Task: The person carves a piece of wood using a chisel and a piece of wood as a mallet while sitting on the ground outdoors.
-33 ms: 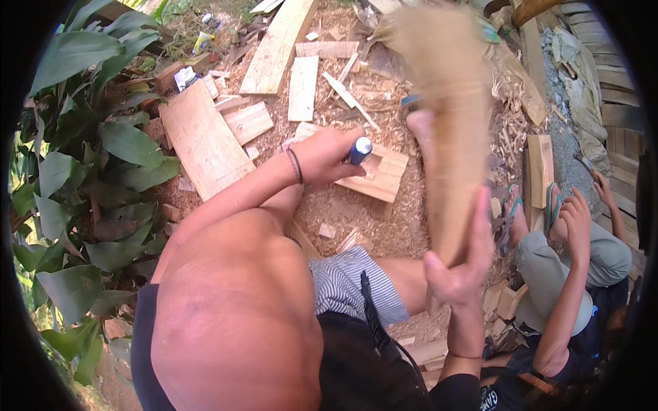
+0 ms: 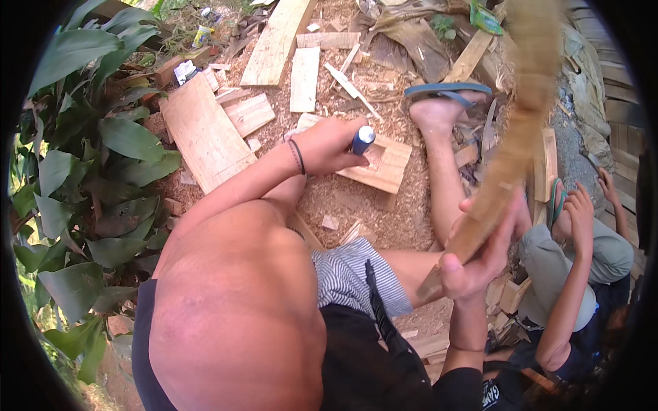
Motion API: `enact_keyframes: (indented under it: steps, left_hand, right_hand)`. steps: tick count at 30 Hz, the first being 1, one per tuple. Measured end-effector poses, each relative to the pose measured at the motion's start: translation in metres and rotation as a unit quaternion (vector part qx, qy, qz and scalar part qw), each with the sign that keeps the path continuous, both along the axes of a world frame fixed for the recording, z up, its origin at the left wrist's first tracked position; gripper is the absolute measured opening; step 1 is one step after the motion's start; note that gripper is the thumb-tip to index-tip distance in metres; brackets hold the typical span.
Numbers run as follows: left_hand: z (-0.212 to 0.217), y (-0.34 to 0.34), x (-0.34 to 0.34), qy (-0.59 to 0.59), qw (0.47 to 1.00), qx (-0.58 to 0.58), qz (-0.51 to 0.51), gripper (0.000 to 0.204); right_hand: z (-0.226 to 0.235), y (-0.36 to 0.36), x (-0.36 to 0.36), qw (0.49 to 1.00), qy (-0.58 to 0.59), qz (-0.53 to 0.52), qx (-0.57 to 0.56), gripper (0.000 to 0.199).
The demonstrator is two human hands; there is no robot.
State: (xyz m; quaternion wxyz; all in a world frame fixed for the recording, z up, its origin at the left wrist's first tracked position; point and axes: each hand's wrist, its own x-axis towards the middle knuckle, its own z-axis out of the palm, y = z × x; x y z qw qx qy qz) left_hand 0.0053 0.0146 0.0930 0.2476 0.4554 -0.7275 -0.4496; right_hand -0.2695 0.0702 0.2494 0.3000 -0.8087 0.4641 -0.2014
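Observation:
My left hand is closed round the blue handle of a chisel, whose metal-capped end points up. The blade is hidden below my fingers. Under it lies a pale wooden block with a rectangular recess cut in its top. To the right, my right hand grips the narrow end of a long wooden mallet. The mallet is raised and slants up to the right; its thick far end is blurred by motion and stands apart from the chisel.
Wood shavings and offcuts cover the ground, with a wide board at left. Leafy plants line the left side. My sandalled foot is stretched ahead. Another person sits at right, with a raised hand.
The mallet has swung to the right and tilted that way, and my right hand has shifted slightly right with it. My left hand and the chisel are nearly unmoved.

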Motion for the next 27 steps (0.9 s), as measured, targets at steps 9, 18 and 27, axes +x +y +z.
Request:
enact_keyframes:
  steps: [9, 18, 27]
  left_hand:
    - [-0.051, 0.048, 0.04, 0.285, 0.91, 0.164, 0.254, 0.024]
    - [-0.05, 0.087, 0.06, 0.381, 0.8, 0.22, 0.407, 0.027]
    - [-0.035, 0.064, 0.05, 0.297, 0.902, 0.179, 0.258, 0.031]
  right_hand:
    - [-0.033, 0.0, -0.001, 0.94, -0.181, -0.254, 0.141, 0.095]
    - [-0.099, 0.04, -0.012, 0.893, -0.212, -0.271, 0.292, 0.088]
    - [-0.119, 0.054, 0.004, 0.958, 0.014, -0.187, 0.218, 0.085]
